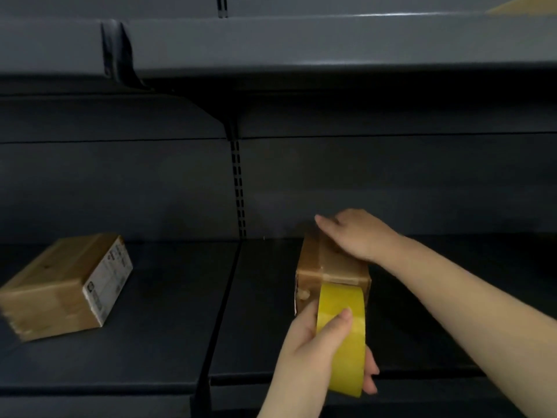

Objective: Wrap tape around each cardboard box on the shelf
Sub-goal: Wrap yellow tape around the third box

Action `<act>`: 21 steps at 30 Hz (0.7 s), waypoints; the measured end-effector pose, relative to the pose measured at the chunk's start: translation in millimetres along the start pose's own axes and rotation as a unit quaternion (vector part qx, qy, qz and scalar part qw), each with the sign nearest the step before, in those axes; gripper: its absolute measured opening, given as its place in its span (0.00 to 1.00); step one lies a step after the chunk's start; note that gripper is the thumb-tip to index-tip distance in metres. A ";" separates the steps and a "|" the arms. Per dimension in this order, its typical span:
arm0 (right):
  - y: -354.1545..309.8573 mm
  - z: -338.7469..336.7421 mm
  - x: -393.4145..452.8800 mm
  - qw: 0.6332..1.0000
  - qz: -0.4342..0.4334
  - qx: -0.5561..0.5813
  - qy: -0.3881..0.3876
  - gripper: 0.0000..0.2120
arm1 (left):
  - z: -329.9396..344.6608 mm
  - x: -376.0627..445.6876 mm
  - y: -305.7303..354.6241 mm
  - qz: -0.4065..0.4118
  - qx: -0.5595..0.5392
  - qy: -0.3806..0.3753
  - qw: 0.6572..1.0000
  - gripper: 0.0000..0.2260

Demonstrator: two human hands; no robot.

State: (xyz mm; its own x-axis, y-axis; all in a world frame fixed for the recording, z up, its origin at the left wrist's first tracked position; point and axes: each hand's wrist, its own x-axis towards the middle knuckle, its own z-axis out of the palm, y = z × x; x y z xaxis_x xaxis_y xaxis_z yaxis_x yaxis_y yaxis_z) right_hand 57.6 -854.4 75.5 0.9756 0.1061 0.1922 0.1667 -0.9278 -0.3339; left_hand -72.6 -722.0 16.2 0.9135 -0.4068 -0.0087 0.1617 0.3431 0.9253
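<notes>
Item 1, cardboard box in hand (pixel 331 267): I am watching it sitting on the dark shelf (pixel 150 342), right of the slotted upright (pixel 238 188), near the middle of the shelf's depth. Clear tape appears to be running already over its top and near face.

Item 2, right hand (pixel 358 233): I am seeing it lying flat on the box top, fingers straight and pointing left, pressing rather than gripping.

Item 3, left hand (pixel 316 348): it is curling round the yellow tape roll (pixel 343 333), thumb across the roll's outer face, fingers behind. The roll is standing just in front of the box's near face, its upper edge meeting the taped strip there.

Risks, as I am judging them:
- The box is being held by downward pressure only; a hard pull on the roll could be dragging it toward the shelf edge or tipping it forward.
- Tape coming off at a slant would be creasing or sticking to itself.
- To pass under the box the roll needs clearance, and the shelf surface is blocking that until the box is lifted or turned.

Item 4, second cardboard box (pixel 63 285): lying well apart at the left, turned at an angle, a white label (pixel 105 282) on its right face; whether it is wrapped I cannot tell.

Item 5, upper shelf (pixel 301 40): overhanging the work, limiting headroom.
</notes>
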 end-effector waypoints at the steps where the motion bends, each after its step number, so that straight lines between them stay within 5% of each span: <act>1: -4.7 -0.9 -17.1 0.999 -0.026 -0.018 -0.038 0.30 | 0.5 0.4 -0.2 0.005 0.002 0.005 1.000 0.15; 5: -6.4 7.3 -30.9 0.976 -0.063 -0.095 -0.187 0.31 | 1.7 0.5 -3.1 0.001 -0.005 0.016 1.000 0.15; 15: 21.6 28.0 50.5 0.993 0.061 -0.080 -0.059 0.25 | -0.6 -4.3 -2.5 -0.006 0.006 0.021 1.000 0.16; 21: 31.0 30.2 65.9 0.993 0.104 -0.001 -0.062 0.22 | -0.3 -5.4 -0.8 0.001 0.016 0.020 1.000 0.18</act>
State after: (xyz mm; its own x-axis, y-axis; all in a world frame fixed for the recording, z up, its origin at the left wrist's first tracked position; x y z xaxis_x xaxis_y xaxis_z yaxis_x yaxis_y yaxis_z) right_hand 131.3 -865.4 49.9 0.9990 -0.0443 0.0040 -0.0401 -0.9350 -0.3524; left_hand -77.6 -719.9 15.4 0.9277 -0.3727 -0.0217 0.1492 0.3169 0.9367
